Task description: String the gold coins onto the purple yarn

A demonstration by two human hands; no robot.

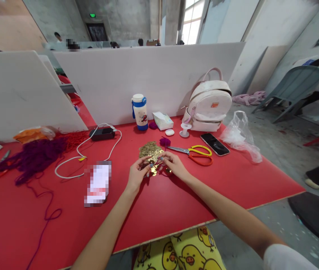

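Note:
My left hand [139, 171] and my right hand [173, 164] are close together over a pile of gold coin-like discs [149, 149] on the red table. Both hands have fingertips pinched on thin purple yarn [158, 161], which runs between them. A small purple yarn ball [165, 141] lies just beyond my right fingertips. To the right of it are scissors [196, 153] with yellow and orange handles, their blades pointing toward the pile.
Behind the discs stand a bottle [140, 112], a tissue pack [163, 120], a white spool [185, 129] and a backpack [208, 101]. A phone [215, 144] and plastic bag [241, 137] lie right. Purple yarn [35, 157], a cable [63, 177] and a blurred phone [99, 183] are left.

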